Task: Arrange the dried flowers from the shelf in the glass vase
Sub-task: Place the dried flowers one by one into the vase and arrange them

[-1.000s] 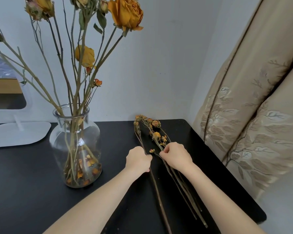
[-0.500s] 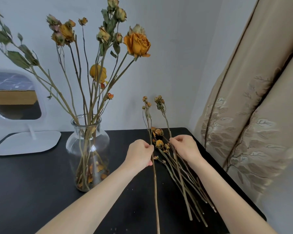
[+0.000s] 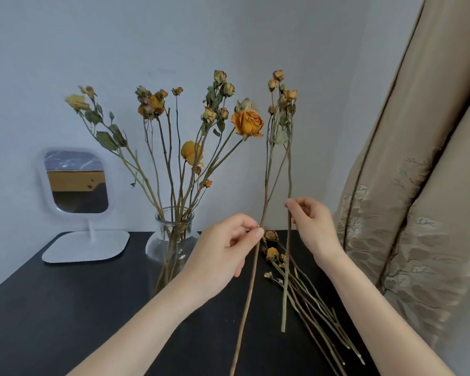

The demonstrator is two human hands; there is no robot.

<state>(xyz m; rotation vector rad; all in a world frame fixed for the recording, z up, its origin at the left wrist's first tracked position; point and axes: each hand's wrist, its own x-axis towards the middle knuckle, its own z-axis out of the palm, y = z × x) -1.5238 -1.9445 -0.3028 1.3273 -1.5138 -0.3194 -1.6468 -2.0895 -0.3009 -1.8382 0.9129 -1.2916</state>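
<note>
Two stems [image 3: 281,135] raised upright | vase [image 3: 171,240] behind left hand [image 3: 223,256] | mirror [image 3: 76,183] beyond

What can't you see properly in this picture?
- Head view: the long brown dried stem pinched by the left hand runs off the bottom edge, so its end is unseen.
- Head view: the left hand covers the clear glass vase's right side.
- Head view: the white-framed table mirror's reflection is too blurred to read.

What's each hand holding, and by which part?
Left hand pinches a long dried flower stem near mid-length, between thumb and fingertips. Right hand pinches a shorter dried stem, also about halfway up.
</note>
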